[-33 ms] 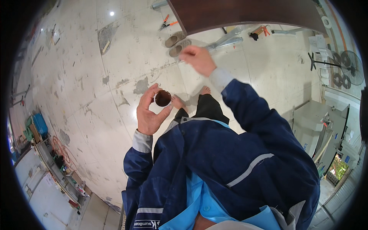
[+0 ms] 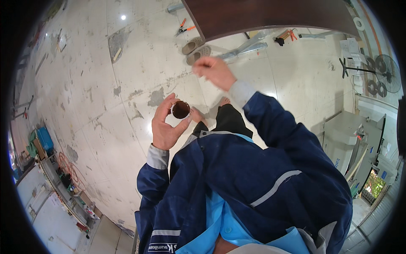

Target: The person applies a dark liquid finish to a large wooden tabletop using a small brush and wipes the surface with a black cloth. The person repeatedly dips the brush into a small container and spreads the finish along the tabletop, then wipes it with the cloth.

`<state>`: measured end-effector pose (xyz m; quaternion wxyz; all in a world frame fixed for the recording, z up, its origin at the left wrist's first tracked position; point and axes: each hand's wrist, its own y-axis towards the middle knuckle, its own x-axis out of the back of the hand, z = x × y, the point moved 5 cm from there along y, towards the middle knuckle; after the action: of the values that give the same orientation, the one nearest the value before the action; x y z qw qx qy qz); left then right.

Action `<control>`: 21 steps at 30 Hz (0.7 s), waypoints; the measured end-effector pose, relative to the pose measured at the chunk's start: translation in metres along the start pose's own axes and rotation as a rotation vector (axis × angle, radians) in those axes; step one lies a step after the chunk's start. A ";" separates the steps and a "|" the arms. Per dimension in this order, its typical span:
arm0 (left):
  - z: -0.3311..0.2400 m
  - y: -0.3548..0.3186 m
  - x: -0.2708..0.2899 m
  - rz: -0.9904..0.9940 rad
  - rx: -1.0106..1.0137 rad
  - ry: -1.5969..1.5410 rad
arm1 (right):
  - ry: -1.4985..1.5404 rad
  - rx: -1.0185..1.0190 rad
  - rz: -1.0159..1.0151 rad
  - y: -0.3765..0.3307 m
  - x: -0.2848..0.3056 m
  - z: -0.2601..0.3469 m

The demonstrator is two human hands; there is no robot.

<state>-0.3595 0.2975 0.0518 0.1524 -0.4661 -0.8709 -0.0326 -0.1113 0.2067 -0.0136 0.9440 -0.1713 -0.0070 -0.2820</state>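
Dark brown within and pale at the rim, a small round cup-like vessel (image 2: 181,109) is sitting between thumb and fingers of the left hand (image 2: 165,130), above the pale scuffed floor (image 2: 97,144). The present step is apparently holding; any next move is likely requiring a steady rim. Fingers curled, the blurred right hand (image 2: 215,73) is hanging apart; whether it is gripping anything, one cannot tell. Beyond, grey perforated clogs (image 2: 197,56) and a dark reddish-brown flat board (image 2: 275,17) are bounding forward reach; floor is extending leftward.

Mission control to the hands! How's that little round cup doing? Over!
Left hand holding small round cup, dark brown inside. Right hand apart from cup, blurred. Nothing visible covering cup's mouth.
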 end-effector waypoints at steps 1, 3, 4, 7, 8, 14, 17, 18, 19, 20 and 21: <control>-0.004 0.005 -0.003 0.014 -0.008 -0.014 | 0.198 -0.028 0.119 -0.009 -0.017 0.007; -0.015 0.018 -0.006 0.032 -0.030 -0.041 | 0.387 -0.078 0.237 -0.019 -0.046 0.021; -0.021 0.023 -0.007 0.054 -0.036 -0.061 | 0.456 -0.113 0.259 -0.021 -0.053 0.028; -0.026 0.061 -0.005 0.127 -0.028 -0.101 | 0.589 -0.190 0.351 0.005 -0.055 0.048; -0.028 0.066 -0.004 0.151 -0.017 -0.104 | 0.580 -0.205 0.372 0.010 -0.052 0.053; -0.044 0.100 -0.001 0.107 -0.052 0.012 | 0.166 -0.080 0.552 0.065 0.004 0.090; -0.054 0.128 0.006 0.131 -0.123 0.073 | -0.378 0.403 -0.049 0.152 0.105 0.135; -0.056 0.138 0.006 0.127 -0.122 0.059 | -0.510 0.494 -0.308 0.177 0.147 0.146; -0.059 0.148 0.006 0.119 -0.119 0.051 | -0.718 0.391 -0.499 0.207 0.187 0.150; -0.060 0.159 0.007 0.127 -0.090 0.057 | -0.904 0.301 -0.737 0.227 0.219 0.150; -0.061 0.169 0.008 0.130 -0.069 0.023 | -0.976 0.134 -0.798 0.249 0.251 0.144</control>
<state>-0.2100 0.3871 0.0978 0.1478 -0.5263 -0.8354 -0.0580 0.2449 0.3157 0.0700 0.6630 -0.2049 -0.5175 -0.5007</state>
